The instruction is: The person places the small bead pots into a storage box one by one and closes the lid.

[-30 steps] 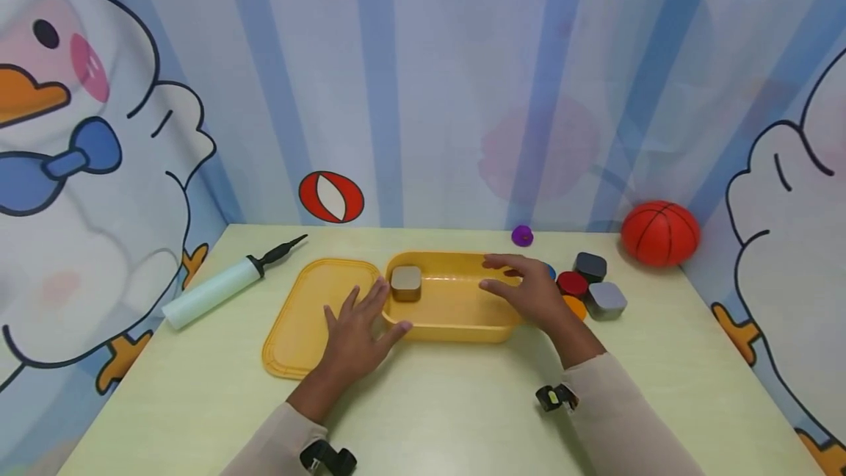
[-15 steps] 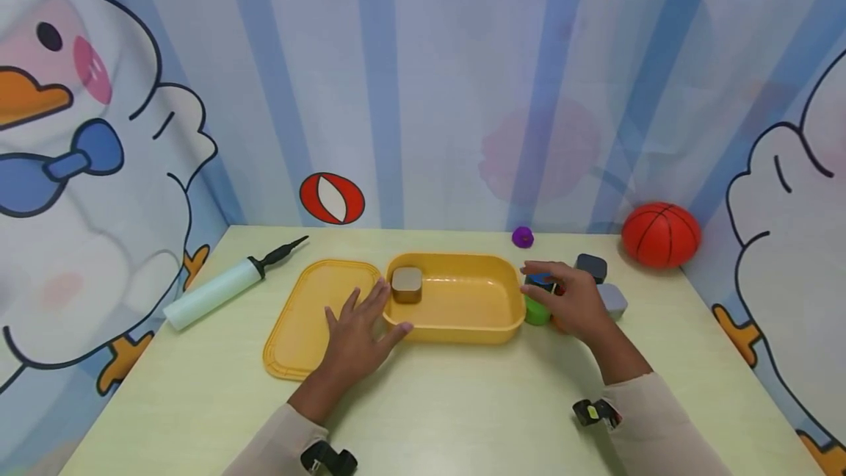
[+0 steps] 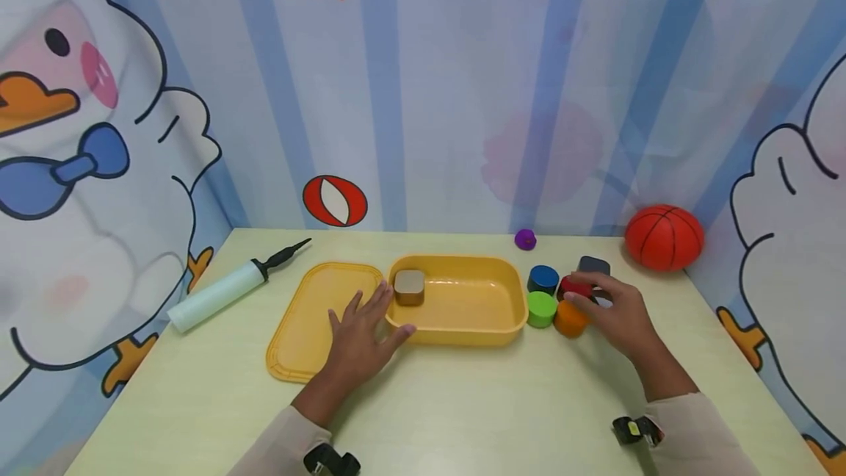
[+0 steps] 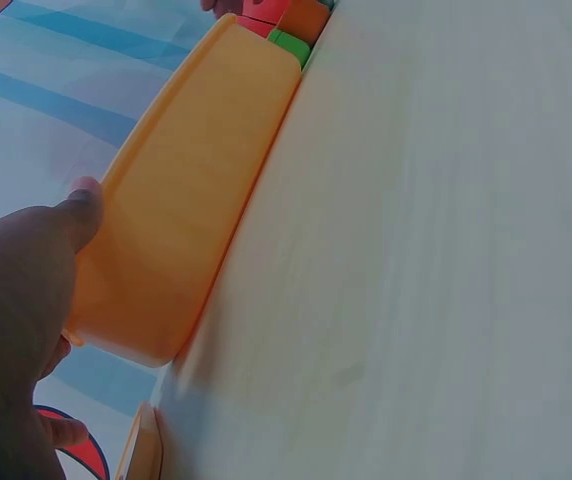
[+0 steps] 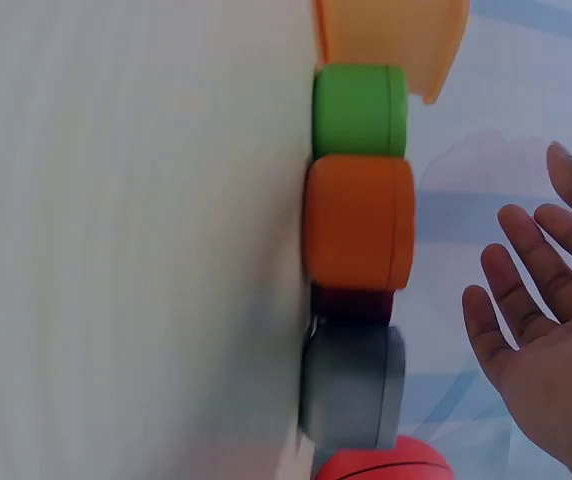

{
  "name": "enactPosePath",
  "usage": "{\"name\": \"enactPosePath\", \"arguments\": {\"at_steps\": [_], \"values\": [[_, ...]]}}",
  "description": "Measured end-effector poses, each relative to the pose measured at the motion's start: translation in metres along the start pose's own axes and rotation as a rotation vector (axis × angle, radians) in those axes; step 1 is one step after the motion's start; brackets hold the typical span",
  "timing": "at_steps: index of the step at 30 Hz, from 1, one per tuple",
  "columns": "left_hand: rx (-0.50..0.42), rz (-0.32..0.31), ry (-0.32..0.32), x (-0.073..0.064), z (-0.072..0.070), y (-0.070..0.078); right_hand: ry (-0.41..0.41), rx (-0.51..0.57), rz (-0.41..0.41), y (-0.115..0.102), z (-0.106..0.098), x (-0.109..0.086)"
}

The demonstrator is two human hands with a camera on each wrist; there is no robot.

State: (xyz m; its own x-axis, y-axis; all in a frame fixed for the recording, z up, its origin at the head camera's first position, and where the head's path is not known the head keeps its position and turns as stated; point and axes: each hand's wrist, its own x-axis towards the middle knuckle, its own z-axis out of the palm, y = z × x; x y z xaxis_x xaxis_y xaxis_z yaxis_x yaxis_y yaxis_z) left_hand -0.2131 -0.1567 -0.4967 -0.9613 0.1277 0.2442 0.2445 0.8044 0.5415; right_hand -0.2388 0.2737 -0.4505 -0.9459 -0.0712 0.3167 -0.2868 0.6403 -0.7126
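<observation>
A yellow plastic box (image 3: 463,335) stands without its lid mid-table, holding one small tan-topped block (image 3: 410,286) at its left end. My left hand (image 3: 360,340) rests against that end, fingers spread and thumb along the front rim; the left wrist view has the thumb on the box wall (image 4: 181,200). Above the small round pots hovers my right hand (image 3: 621,318), fingers extended and holding nothing. Closest beneath it are the red pot (image 3: 575,286) and the orange pot (image 3: 570,319). A green pot (image 3: 541,309) and a blue pot (image 3: 543,279) sit beside the box.
The flat yellow lid (image 3: 304,329) lies left of the box, partly behind my left hand. Farther left is a pale green hand pump (image 3: 218,296). At the back are a purple knob-like piece (image 3: 525,239), a dark square pot (image 3: 594,265) and a red ball (image 3: 664,237). A grey pot (image 5: 351,385) stands beyond the orange one.
My right hand has moved right, from over the box's right end to above the red and orange pots, uncovering the blue and green ones. The left hand stays at the box.
</observation>
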Motion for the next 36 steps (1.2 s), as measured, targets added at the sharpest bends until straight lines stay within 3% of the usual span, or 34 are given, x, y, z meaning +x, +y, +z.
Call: {"name": "enactPosePath", "arguments": {"at_steps": [8,17,36], "values": [[0.003,-0.002,-0.004,0.002,0.001,0.002,0.038,0.048,0.133,0.021,-0.011,-0.004],[0.013,-0.01,0.0,0.001,0.001,-0.001,0.07,0.052,0.147,0.045,-0.014,-0.005],[0.016,-0.014,-0.01,0.0,0.0,0.002,-0.014,0.082,0.352,0.095,-0.024,-0.009]]}}
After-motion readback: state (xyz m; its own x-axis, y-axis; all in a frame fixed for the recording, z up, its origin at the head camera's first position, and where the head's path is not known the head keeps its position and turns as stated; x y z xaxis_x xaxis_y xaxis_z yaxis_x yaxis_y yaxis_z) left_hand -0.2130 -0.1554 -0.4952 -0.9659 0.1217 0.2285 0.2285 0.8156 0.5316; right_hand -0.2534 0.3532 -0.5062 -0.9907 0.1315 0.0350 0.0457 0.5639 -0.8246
